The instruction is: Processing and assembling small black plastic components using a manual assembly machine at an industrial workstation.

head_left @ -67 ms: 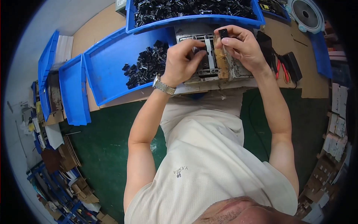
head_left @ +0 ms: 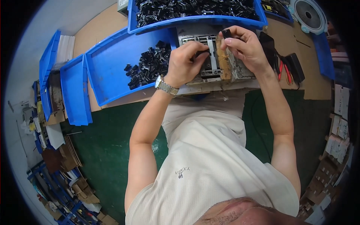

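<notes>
My right hand (head_left: 245, 48) pinches a small black plastic part (head_left: 226, 33) between thumb and fingers, above the right side of a metal jig (head_left: 212, 56). Over the jig's left side is my left hand (head_left: 185, 62), its thumb and forefinger brought together near the dark slot. Something dark shows at those fingertips, too small to name. The jig has light metal bars and a brown, tape-like strip (head_left: 224, 63) along its right part.
Behind the jig stands a blue bin (head_left: 195, 23) full of black parts. A blue tray (head_left: 108, 63) at left holds a loose pile of them. Red-handled pliers (head_left: 285, 71), a black box-shaped thing (head_left: 294, 66) and a round fan (head_left: 308, 15) are at right.
The left thumb and forefinger have drawn closer together over the jig. The black part in my right hand has tilted slightly.
</notes>
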Available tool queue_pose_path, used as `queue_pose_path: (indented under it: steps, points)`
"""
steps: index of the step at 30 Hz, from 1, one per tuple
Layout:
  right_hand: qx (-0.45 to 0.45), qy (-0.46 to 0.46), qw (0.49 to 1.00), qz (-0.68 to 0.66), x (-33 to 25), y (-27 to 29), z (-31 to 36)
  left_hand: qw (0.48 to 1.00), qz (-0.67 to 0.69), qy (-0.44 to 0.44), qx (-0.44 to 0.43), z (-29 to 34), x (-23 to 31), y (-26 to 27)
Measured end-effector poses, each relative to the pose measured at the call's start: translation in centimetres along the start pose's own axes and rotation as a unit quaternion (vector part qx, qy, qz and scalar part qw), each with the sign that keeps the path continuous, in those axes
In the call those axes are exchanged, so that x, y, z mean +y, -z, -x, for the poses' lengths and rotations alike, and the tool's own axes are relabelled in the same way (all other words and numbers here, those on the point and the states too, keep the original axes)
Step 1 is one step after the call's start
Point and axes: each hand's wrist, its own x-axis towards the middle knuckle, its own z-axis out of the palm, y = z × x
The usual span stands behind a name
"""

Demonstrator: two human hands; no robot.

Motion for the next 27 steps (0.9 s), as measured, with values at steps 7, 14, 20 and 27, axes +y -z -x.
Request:
queue_pose_path:
  steps: [7,14,20,27]
  points:
    - [0.008,0.003,1.000,-0.001,-0.2,-0.8,-0.2,0.999,-0.001,-0.052,-0.015,0.4,-0.6,-0.3]
    - [-0.012,-0.054,0.997,-0.053,0.0,-0.1,-1.1,0.999,0.017,-0.015,-0.040,-0.2,-0.1,0.0]
    - [-0.060,-0.068,0.980,-0.178,-0.3,-0.6,-1.1,0.890,0.339,0.220,0.212,-9.3,-4.4,8.3]
    - [-0.007,-0.085,0.994,-0.072,-0.4,-0.4,-1.2,0.922,-0.364,0.089,0.102,-13.6,-8.1,8.7]
